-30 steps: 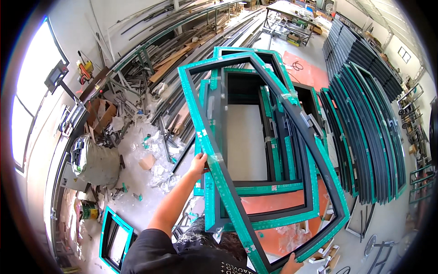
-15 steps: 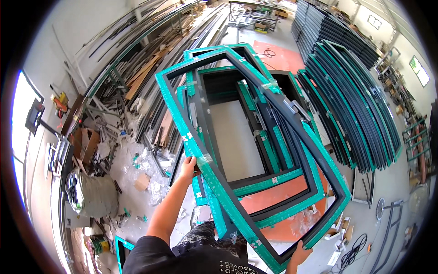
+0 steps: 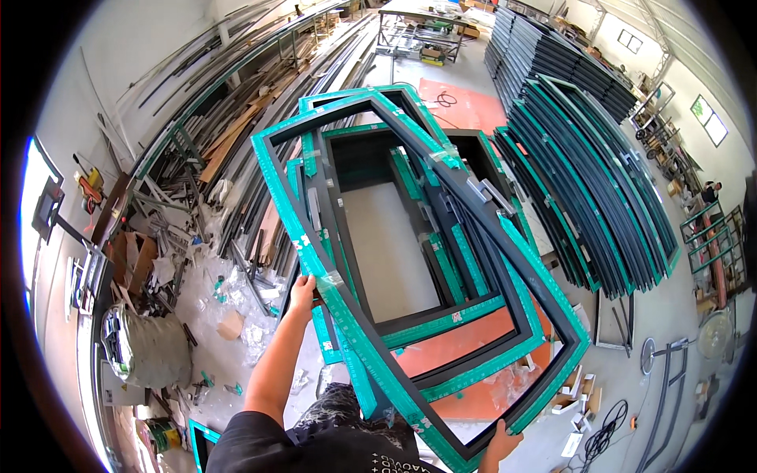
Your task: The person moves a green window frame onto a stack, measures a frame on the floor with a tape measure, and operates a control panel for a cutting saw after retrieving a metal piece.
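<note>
A large dark rectangular window or door frame (image 3: 293, 229) with green protective film on its faces is tilted across the middle of the view. My left hand (image 3: 302, 293) is closed around its left long side, about halfway along. Down at the near right corner, my right hand (image 3: 502, 441) grips the short near side, fingers partly hidden behind it. Beneath and beyond stand several similar green-and-black frames (image 3: 465, 314), overlapping one another. Whether the held frame rests on them, I cannot tell.
Many curved-looking frames (image 3: 591, 189) lean in a row on the right, before stacked grey panels (image 3: 544, 59). Long metal bars (image 3: 260, 181) lie at left, near a bulky bag (image 3: 150, 347) and scattered plastic. A black cable (image 3: 605, 433) coils on the floor at right.
The whole scene has shifted slightly left and down in the view. Both hands keep their hold, and the frame has hardly moved against the ones beneath.
</note>
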The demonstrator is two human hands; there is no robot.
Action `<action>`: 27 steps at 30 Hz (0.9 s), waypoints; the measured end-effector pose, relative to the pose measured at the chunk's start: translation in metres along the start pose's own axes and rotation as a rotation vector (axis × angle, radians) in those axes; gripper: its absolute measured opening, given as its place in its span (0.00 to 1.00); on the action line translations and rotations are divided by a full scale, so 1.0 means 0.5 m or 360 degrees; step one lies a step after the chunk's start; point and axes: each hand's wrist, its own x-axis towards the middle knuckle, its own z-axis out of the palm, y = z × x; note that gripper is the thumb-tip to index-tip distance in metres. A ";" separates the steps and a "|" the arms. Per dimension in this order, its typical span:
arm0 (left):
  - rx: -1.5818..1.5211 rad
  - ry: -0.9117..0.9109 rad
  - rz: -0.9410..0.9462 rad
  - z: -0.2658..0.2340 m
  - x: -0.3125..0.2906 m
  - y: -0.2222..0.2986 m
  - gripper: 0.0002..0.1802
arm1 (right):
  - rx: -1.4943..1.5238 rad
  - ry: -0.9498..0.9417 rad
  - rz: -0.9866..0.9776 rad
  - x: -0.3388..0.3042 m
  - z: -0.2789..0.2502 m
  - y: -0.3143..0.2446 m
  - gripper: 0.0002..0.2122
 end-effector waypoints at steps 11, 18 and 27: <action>0.0097 0.0498 0.0309 0.031 0.038 -0.043 0.17 | 0.0161 -0.0091 -0.0013 -0.017 0.011 -0.008 0.27; 0.0046 0.0258 0.0009 0.098 -0.140 -0.133 0.19 | 0.0245 -0.0177 -0.0055 0.005 0.009 0.018 0.30; 0.0012 0.0162 -0.0011 0.045 -0.159 -0.086 0.19 | 0.0337 -0.0185 -0.0009 -0.079 0.026 0.035 0.29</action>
